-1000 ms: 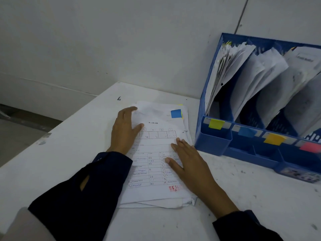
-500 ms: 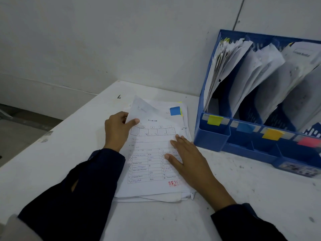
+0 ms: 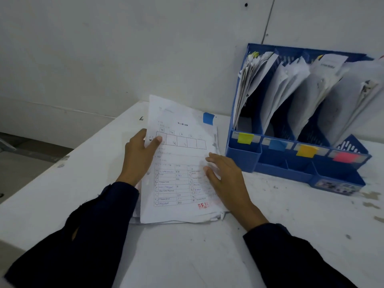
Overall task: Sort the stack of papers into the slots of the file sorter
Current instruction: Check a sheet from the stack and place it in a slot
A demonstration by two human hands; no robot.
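Note:
A stack of papers lies on the white table in front of me. Its top sheet is a printed form with a red stamp and a blue sticky tab at its far right corner. My left hand pinches this sheet's left edge, thumb on top, and its far end is lifted off the stack. My right hand lies with straight fingers on the sheet's right side. The blue file sorter stands at the right, its slots stuffed with papers and marked by yellow, blue, orange and pink tabs.
A white wall rises behind the table and sorter. The table's left edge drops to a grey floor. Small dark marks dot the tabletop near the sorter.
My left hand went from lying on the stack to pinching the top sheet's left edge and raising its far end. My right hand stayed on the sheet.

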